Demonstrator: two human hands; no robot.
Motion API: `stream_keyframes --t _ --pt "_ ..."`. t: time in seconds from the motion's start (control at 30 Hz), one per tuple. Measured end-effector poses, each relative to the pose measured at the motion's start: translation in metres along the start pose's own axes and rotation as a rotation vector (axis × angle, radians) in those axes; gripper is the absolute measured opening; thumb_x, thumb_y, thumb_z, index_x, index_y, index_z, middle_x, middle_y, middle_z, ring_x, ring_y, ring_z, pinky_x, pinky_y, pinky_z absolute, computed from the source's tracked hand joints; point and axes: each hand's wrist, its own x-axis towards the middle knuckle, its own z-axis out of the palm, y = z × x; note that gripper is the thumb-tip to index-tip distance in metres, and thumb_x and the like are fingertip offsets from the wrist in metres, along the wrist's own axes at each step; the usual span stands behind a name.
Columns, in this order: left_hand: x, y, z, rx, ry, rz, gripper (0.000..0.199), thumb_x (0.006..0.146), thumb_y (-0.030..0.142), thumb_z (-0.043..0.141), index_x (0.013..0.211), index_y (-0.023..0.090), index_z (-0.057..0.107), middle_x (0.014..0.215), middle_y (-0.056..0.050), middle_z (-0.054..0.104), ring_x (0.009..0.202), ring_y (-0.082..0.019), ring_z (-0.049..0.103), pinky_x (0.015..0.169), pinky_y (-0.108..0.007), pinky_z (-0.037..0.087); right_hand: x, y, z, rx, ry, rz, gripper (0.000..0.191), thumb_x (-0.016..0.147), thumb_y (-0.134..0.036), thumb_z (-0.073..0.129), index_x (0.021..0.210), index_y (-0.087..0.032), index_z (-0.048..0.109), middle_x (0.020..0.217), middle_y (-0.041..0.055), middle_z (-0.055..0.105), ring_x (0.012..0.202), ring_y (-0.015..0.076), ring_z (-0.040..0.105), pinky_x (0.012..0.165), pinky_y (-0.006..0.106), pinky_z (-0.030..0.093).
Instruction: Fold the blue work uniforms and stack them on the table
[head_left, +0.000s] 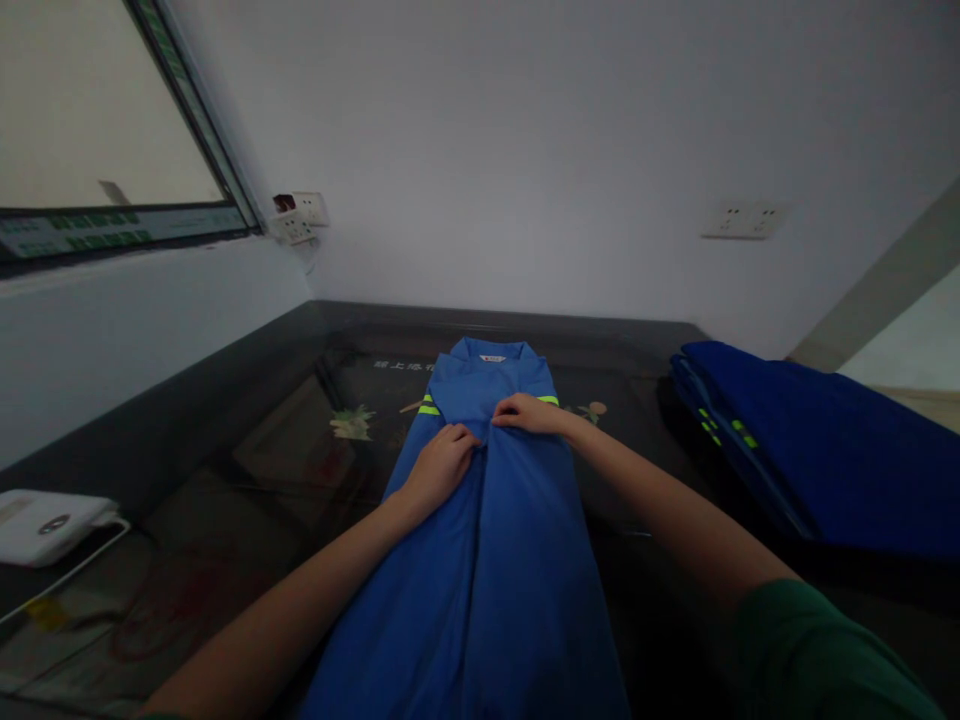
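Note:
A blue work jacket [544,560] lies lengthwise on the dark glossy table, its collar with a white label at the far end and its lower part running out at the bottom of the view. Yellow-green strips show at both sides below the collar. My left hand [442,462] is closed, fingertips pinching the cloth left of the middle line. Close beside it, my right hand [527,413] pinches the cloth just right of that line, slightly farther from me. Cloth hides the jacket's sleeves in part.
A stack of folded darker blue clothes [832,450] lies at the right of the table [285,420]. A white device [56,525] with a cable sits at the left edge. Wall sockets [742,220] are behind, and a window [112,120] is at upper left.

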Motion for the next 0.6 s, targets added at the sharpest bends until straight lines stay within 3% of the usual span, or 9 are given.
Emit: stream_keyframes --t 0.23,0.43,0.6 --pt "-0.002 0.005 -0.002 -0.028 -0.054 0.029 0.028 0.089 0.009 0.045 0.107 0.017 0.064 0.103 -0.008 0.065 0.097 -0.02 0.059 0.088 -0.033 0.049 0.0 -0.01 0.017 -0.142 0.082 0.066 0.018 0.091 -0.023 0.052 0.093 -0.013 0.067 0.095 0.0085 0.07 0.084 0.0169 0.061 0.075 0.026 0.041" --pt "-0.003 0.015 -0.006 -0.041 -0.052 -0.108 0.028 0.094 0.022 0.044 0.119 0.019 0.056 0.093 -0.006 0.065 0.089 -0.02 0.062 0.082 -0.033 0.051 -0.001 -0.025 0.03 -0.379 0.143 0.135 0.023 0.094 -0.025 0.046 0.095 -0.013 0.065 0.097 0.0118 0.069 0.09 0.0215 0.06 0.079 0.03 0.039" --pt "-0.005 0.023 0.002 -0.03 0.004 -0.029 0.042 0.09 0.033 0.054 0.129 0.021 0.052 0.119 -0.012 0.056 0.106 -0.024 0.057 0.092 -0.039 0.049 -0.006 -0.025 0.043 -0.458 0.267 0.085 0.021 0.093 -0.027 0.051 0.105 -0.014 0.061 0.103 0.012 0.066 0.1 0.0238 0.055 0.086 0.034 0.039"
